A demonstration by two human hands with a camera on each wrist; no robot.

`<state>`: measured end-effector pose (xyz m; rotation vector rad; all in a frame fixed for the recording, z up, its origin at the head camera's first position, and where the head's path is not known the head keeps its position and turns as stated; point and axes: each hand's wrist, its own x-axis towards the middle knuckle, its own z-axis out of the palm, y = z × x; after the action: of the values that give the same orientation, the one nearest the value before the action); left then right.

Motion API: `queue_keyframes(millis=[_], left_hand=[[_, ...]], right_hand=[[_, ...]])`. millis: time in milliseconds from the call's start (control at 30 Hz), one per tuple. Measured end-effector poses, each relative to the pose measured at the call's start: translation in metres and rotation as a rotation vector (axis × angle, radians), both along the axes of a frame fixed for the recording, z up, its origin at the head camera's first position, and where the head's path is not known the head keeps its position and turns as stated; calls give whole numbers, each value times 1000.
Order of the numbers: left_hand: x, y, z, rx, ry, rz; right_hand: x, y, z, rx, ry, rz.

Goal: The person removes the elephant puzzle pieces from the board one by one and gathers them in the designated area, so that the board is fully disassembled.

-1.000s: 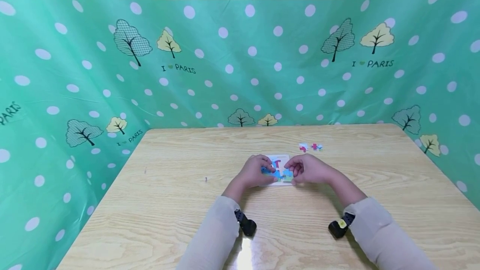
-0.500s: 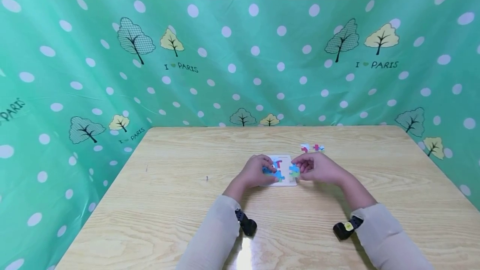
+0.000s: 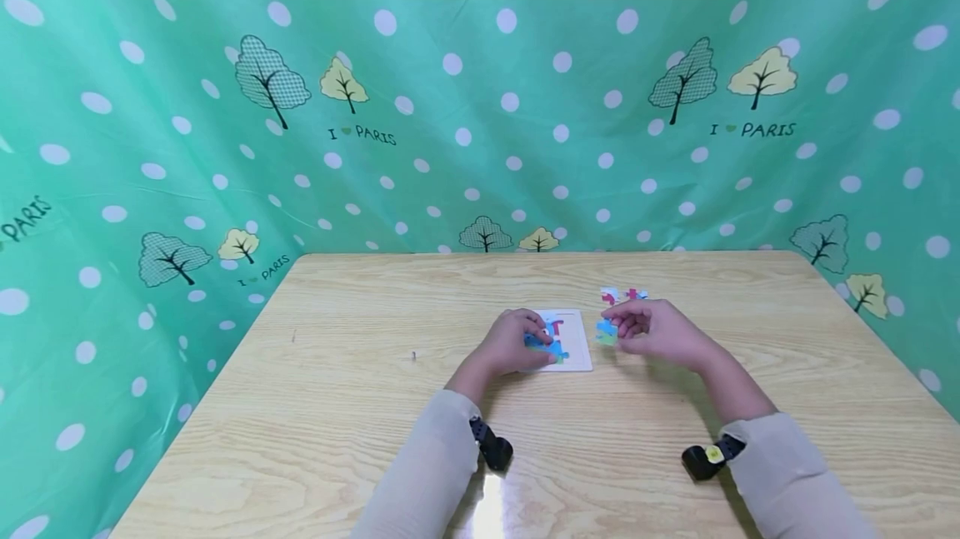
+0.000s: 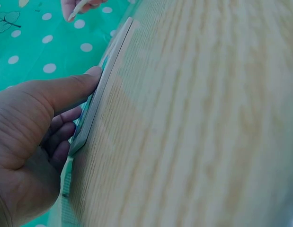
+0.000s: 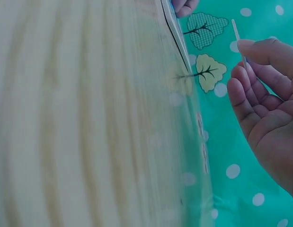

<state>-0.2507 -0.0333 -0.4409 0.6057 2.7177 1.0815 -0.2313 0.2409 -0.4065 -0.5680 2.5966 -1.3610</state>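
My right hand [image 3: 660, 332] pinches a blue and green jigsaw puzzle piece [image 3: 607, 332] between thumb and fingers. The piece is held up off the table, just right of the puzzle board; its thin edge [image 5: 238, 38] shows in the right wrist view. My left hand [image 3: 513, 341] grips the left side of the white puzzle board [image 3: 576, 362], partly covering it. In the left wrist view the left thumb lies at the edge of the board [image 4: 101, 97]. Blue pieces with a red part [image 3: 557, 350] lie on the board's left half, and its right half shows white.
Two loose puzzle pieces, one white and red [image 3: 610, 295] and one red and blue [image 3: 636, 294], lie on the wooden table [image 3: 360, 439] behind the right hand. A tiny dark item [image 3: 413, 356] lies left of the board. A green dotted cloth [image 3: 420, 122] hangs behind.
My right hand has lifted the blue and green puzzle piece off the board and carried it right, baring the board's right half. My left hand stays in place.
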Motion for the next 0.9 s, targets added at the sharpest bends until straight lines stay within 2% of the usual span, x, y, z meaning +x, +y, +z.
queue_keyframes(millis=[533,900], left_hand=[[-2,0,-1,-8,4,-3],[-2,-1,-3,-5,8,-1]], right_hand=[[-2,20,2,19,62,-91],[-2,32,8,27,55,-144]])
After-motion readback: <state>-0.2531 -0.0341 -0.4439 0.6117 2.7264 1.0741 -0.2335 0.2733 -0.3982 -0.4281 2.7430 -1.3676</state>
